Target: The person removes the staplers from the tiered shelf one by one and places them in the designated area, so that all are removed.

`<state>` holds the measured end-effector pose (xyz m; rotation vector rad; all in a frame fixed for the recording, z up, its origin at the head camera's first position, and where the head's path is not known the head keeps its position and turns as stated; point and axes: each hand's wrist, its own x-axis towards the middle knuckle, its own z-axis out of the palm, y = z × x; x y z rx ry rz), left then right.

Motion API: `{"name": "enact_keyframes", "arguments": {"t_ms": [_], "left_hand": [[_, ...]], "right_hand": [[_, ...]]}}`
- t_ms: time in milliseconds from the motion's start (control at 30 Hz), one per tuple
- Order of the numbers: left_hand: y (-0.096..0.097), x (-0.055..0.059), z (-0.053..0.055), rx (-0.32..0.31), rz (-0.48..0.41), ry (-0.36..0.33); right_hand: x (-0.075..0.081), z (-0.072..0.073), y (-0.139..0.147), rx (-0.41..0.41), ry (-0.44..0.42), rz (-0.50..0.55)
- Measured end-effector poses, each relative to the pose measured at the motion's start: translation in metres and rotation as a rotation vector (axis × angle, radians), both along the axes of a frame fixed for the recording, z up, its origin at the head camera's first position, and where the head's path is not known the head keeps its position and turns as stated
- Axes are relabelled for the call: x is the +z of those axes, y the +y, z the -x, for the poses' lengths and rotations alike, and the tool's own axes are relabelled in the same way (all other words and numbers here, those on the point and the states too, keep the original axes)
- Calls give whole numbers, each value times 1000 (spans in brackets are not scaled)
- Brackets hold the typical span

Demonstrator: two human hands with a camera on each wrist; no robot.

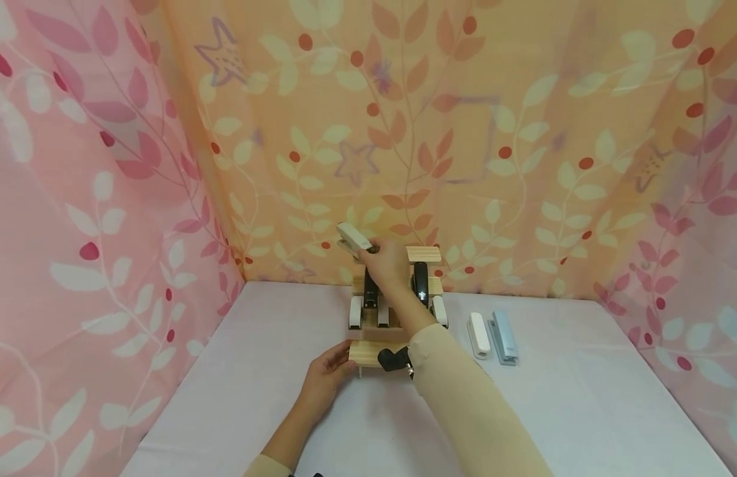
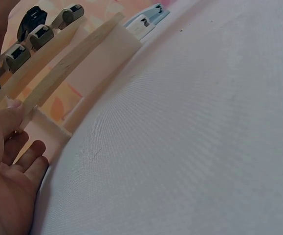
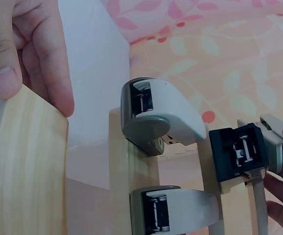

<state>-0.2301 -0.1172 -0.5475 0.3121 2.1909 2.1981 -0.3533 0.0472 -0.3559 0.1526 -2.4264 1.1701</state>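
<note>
A tiered wooden rack (image 1: 368, 353) stands on the table with staplers on its steps. My left hand (image 1: 328, 374) grips the left end of its lowest front step, thumb on the board in the right wrist view. Over the top step, at its left end, my right hand (image 1: 387, 265) holds a white stapler (image 1: 353, 237). Two black staplers (image 1: 421, 281) sit on a middle step. In front of them stands a row of white staplers (image 1: 356, 311), also seen in the right wrist view. My right forearm hides part of the rack.
Right of the rack, a white stapler (image 1: 479, 336) and a light blue stapler (image 1: 504, 336) lie side by side on the white tablecloth (image 1: 583, 397). Patterned curtains (image 1: 404, 99) enclose the back and both sides. A black strap device (image 1: 394, 359) sits at my right wrist.
</note>
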Motion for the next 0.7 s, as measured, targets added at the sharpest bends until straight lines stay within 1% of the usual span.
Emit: {"name": "enact_keyframes", "arguments": {"t_ms": [167,333,433,567,700], "left_hand": [[2,-1,1,-6,-4,-4],[4,-4,2,-8,-4,-2],[4,-4,3,-8,2,0],[3,-4,3,-5,23,2],[3,-4,3,-4,36,15]], "right_hand": [[6,-9,7,33,42,104],[15,-28,17,100,72,252],[20,-39,27,105,109,254],[26,-52,41,100,156,209],[30,-66,55,107,200,204]]}}
